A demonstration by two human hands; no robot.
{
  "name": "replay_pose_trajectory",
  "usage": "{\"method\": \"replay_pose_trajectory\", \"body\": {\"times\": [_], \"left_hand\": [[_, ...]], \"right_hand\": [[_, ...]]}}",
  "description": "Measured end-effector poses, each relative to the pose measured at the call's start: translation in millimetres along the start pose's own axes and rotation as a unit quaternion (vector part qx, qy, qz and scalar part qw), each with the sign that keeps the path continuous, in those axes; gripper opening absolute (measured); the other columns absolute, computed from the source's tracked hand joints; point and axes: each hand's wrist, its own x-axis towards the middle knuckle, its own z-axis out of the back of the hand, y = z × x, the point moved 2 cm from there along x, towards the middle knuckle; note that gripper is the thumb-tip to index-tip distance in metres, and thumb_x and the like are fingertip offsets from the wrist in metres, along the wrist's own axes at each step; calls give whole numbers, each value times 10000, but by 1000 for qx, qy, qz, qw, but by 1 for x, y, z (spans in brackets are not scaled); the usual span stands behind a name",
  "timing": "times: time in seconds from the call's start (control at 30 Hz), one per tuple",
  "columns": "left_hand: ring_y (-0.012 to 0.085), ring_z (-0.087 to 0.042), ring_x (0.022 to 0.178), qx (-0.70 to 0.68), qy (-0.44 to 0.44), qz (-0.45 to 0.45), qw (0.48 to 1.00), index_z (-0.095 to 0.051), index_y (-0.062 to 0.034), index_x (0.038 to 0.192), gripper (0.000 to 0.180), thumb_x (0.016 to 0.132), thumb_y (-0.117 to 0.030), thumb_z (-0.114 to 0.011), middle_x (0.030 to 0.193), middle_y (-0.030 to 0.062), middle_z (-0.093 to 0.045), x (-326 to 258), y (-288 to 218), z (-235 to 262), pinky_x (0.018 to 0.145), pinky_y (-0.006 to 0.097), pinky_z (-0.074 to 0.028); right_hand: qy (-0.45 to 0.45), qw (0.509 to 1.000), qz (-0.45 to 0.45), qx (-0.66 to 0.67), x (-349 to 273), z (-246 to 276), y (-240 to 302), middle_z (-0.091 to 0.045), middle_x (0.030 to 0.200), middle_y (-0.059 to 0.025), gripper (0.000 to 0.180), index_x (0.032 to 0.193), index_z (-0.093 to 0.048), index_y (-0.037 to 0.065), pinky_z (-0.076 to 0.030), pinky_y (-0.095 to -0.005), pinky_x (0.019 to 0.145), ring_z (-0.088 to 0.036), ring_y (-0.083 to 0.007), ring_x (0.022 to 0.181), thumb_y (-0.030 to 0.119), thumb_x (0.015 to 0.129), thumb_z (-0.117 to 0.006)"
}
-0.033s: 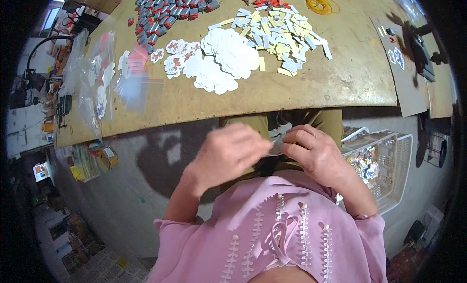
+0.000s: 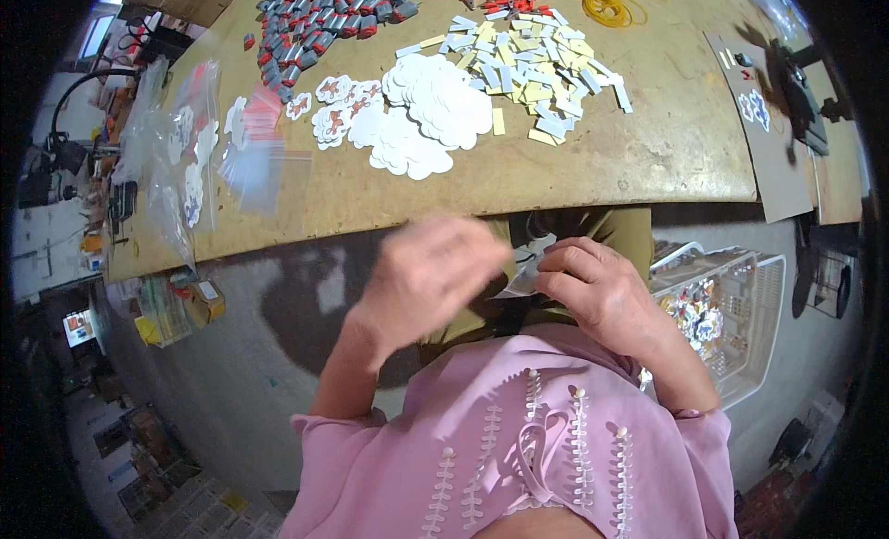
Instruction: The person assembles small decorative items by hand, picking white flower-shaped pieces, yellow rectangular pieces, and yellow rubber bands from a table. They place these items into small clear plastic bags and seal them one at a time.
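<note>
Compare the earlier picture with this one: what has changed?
The left hand has moved slightly up the picture and left, away from the right hand, exposing more of the translucent piece between them. Whether it let go of anything is unclear. The right hand and white card pile stayed put.

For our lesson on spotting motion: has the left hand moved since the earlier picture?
Yes: the left hand has shifted slightly upward in the picture, toward the front edge of the table.

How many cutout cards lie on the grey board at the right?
2: a pale card on the left, and a blue-patterned card just right of it. More could be hidden underneath.
</note>
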Motion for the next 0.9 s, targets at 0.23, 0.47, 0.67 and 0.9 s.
{"method": "replay_pose_trajectory", "body": {"times": [0.23,0.47,0.67,0.9], "left_hand": [[308,-619,1215,225,-3,9,974,-711,-70,1308,494,855,-197,-860,1309,103,-680,57,65,17,1054,433,-525],[319,-643,1118,156,51,6,986,-732,-54,1237,447,836,-193,-876,1190,105,-688,64,59,13,969,435,-538],[331,-647,1078,134,57,-10,989,-719,-45,1185,460,792,-193,-905,1162,120,-672,56,50,7,934,440,-538],[324,-649,1056,118,74,-6,990,-711,-47,1121,458,736,-169,-928,1131,112,-670,44,32,1,900,425,-543]], "right_hand": [[3,998,-29,58,-8,-13,-2,-643,968,-103,239,1006,-682,42,-577,-419,810,-659,-320,923,15,770,-713],[-16,997,-56,58,-20,-20,-15,-626,949,-113,209,997,-670,38,-569,-422,812,-651,-332,911,31,790,-699],[-43,995,-50,73,-17,-25,-14,-628,953,-113,196,1000,-673,31,-564,-420,806,-652,-322,912,49,806,-696],[-53,995,-59,67,-21,-31,-15,-640,968,-114,187,1006,-679,29,-562,-423,795,-660,-320,910,29,820,-694]]}}
